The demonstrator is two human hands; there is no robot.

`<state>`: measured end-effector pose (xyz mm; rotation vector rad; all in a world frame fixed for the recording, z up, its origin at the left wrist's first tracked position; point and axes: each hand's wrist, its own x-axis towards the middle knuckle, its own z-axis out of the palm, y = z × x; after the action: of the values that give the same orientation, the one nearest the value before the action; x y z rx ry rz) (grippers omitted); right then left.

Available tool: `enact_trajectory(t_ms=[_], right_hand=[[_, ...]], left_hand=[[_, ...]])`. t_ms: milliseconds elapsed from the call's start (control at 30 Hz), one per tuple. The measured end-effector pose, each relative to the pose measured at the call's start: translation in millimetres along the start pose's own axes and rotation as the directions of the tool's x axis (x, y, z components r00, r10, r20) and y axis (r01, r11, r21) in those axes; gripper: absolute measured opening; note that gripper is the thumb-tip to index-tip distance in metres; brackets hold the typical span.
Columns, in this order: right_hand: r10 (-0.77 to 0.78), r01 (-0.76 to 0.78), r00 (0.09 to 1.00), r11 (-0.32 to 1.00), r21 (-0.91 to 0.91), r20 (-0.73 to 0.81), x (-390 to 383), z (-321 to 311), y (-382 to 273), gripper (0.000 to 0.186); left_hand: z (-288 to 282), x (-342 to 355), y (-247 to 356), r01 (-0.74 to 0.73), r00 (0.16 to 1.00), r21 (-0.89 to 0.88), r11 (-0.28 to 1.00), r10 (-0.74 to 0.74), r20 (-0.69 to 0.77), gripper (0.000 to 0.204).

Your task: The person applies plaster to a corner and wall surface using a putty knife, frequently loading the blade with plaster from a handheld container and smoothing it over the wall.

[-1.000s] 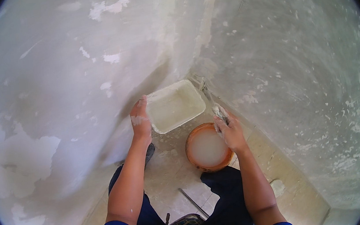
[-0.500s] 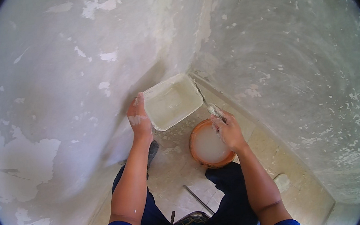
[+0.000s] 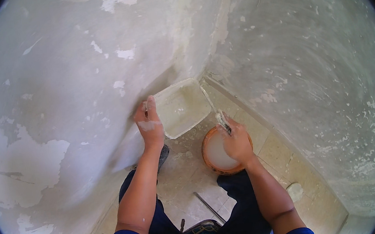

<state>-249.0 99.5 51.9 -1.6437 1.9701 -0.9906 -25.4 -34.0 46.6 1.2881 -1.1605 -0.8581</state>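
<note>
My left hand, smeared with white, grips the left rim of a shallow rectangular plastic tub. The tub is tilted with its inside toward me and has a thin pale coating. In my right hand is a scraper with a plaster-caked handle. Its thin blade runs up along the tub's right rim, seen edge-on; whether it touches cannot be made out. Below my right hand stands an orange bucket with milky white liquid, partly covered by that hand.
Two patchy grey plastered walls, the left wall and the right wall, meet in a corner beyond the tub. A pale tiled floor lies below. A round whitish object and a metal bar are near my legs.
The view has shifted slightly, moving the scene a little rightward and down. My right hand has turned a bit on the scraper, and the tub's tilt has changed slightly. Both grips stay.
</note>
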Motion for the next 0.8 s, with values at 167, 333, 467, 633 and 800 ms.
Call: enact_trajectory(t_ms=[167, 333, 467, 633, 800], right_hand=[[0.062, -0.048, 0.996, 0.979, -0.200, 0.067, -9.5, 6.6, -36.7, 0.054], [-0.001, 0.041, 0.993, 0.939, -0.341, 0.117, -13.3, 12.7, -36.0, 0.058], [-0.033, 0.121, 0.967, 0.931, -0.345, 0.252, -32.2, 13.3, -70.0, 0.056], [-0.013, 0.033, 0.996, 0.973, -0.229, 0.091, -26.1, 17.5, -55.0, 0.050], [0.042, -0.042, 0.998, 0.999, -0.006, -0.043, -12.1, -9.3, -30.4, 0.045]], left_hand=[[7.6, -2.6, -1.2, 0.100, 0.991, -0.104, 0.990, -0.108, -0.078, 0.044], [11.9, -5.4, 8.8, 0.216, 0.974, -0.084, 0.973, -0.220, -0.052, 0.045], [16.2, -7.1, -1.8, 0.241, 0.970, -0.064, 0.968, -0.243, -0.015, 0.043], [26.9, -10.0, 7.3, 0.328, 0.940, -0.278, 0.903, -0.341, 0.002, 0.037], [21.1, -9.2, 4.8, 0.228, 0.973, -0.221, 0.948, -0.228, 0.024, 0.034]])
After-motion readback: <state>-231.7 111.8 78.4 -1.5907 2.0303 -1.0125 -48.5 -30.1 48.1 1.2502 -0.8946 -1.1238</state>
